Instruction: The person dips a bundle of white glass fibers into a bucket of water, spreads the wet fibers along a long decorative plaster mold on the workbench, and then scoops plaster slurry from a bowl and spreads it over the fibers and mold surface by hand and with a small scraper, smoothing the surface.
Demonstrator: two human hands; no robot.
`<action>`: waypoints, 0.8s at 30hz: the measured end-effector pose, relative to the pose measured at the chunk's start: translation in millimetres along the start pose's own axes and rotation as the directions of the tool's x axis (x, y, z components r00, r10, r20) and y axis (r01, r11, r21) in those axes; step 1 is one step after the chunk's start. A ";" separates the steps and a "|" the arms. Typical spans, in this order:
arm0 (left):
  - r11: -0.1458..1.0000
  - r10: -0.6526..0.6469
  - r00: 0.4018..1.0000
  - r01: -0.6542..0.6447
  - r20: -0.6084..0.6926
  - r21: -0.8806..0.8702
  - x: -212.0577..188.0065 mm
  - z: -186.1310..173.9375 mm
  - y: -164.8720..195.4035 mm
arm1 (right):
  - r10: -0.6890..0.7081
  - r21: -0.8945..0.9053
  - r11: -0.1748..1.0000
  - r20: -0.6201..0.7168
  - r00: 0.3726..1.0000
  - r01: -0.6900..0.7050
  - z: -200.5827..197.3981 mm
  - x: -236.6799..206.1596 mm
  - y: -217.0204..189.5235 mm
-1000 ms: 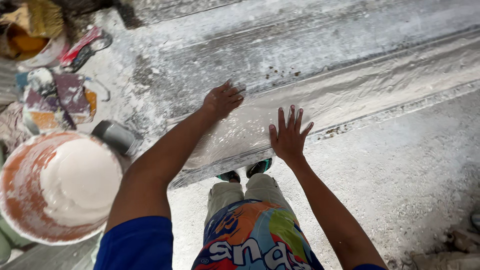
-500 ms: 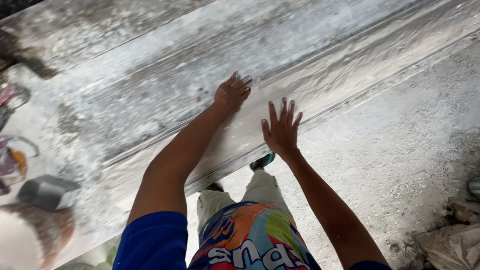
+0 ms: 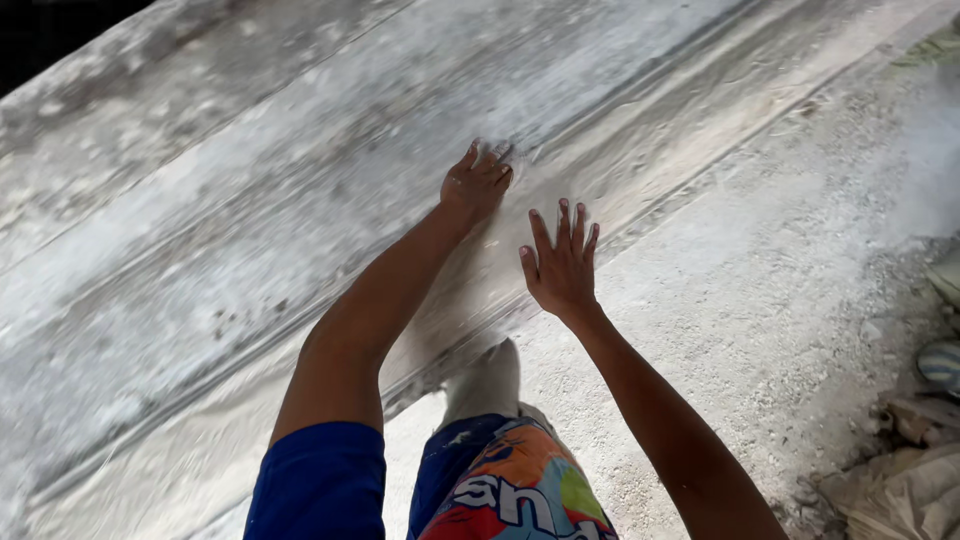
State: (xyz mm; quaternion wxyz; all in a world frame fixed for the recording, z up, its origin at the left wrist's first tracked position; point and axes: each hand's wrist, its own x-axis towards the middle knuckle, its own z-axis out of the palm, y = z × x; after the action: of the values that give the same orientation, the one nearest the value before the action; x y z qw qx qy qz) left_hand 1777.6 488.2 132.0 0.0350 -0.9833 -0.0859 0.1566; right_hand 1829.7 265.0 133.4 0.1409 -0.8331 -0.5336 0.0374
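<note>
Two hands on one dusty plaster moulding (image 3: 300, 210): left hand (image 3: 477, 183) pressing flat, fingers together; right hand (image 3: 560, 268) hovering, fingers apart. Shifted along since earlier; bucket gone.

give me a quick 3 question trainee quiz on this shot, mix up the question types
1. True or false: the left hand lies flat on the dusty grey moulded slab.
2. Multiple choice: the right hand has its fingers A) clenched in a fist, B) spread open, C) wrapped round a tool.
3. Short answer: what covers the floor beside the slab?

Key
1. True; the palm is down on the surface.
2. B; nothing is held in it.
3. Pale dust and grit, with crumpled sacks at the right edge.
</note>
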 end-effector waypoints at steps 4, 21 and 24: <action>0.999 0.019 1.000 -0.019 0.010 -0.027 91.6 -29.9 23.7 | 0.058 -0.007 0.998 -0.006 0.998 -0.058 -12.9 27.2 72.8; 0.999 0.036 0.999 -0.036 0.016 0.017 465.4 -161.8 116.8 | 0.108 -0.051 0.993 -0.028 0.994 -0.110 -103.2 178.4 402.5; 0.998 0.044 0.999 -0.043 -0.004 0.048 527.4 -183.3 136.8 | 0.120 -0.048 0.992 -0.017 0.993 -0.121 -115.0 199.0 466.3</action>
State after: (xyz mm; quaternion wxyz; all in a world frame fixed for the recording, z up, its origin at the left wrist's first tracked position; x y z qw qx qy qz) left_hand 2350.6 441.0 133.5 0.0551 -0.9842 -0.0606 0.1569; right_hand 2349.0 239.3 132.9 0.1220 -0.8672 -0.4819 0.0269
